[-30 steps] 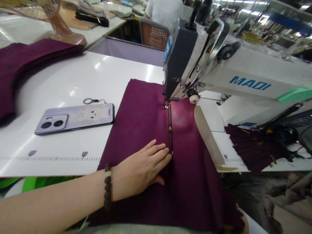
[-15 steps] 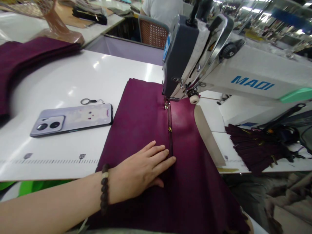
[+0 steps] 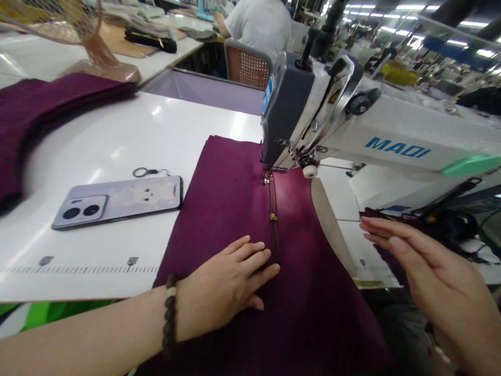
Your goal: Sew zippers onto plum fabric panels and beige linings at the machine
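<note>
My left hand point(image 3: 230, 287) lies flat on a dark purple fabric panel point(image 3: 227, 198), fingers stretched toward the zipper point(image 3: 273, 214) with its gold pull. The panel runs under the presser foot point(image 3: 267, 180) of a white and grey sewing machine point(image 3: 399, 141). On the right, my right hand point(image 3: 438, 282) is in the air with its fingers extended and nothing visible in it. Behind its fingertips are dark purple zipper pieces point(image 3: 391, 258), partly hidden by the hand.
A phone point(image 3: 121, 201) with a ring strap lies left of the panel. Folded purple fabric point(image 3: 70, 107) is stacked at the far left, near a fan's base point(image 3: 104, 65). Beyond the table, a person in a pale shirt point(image 3: 260, 26) sits on a chair point(image 3: 248, 62).
My right hand has come into view from the right, in front of the zipper pieces. My left hand stays on the panel. The whole view has shifted slightly downward in the picture.
</note>
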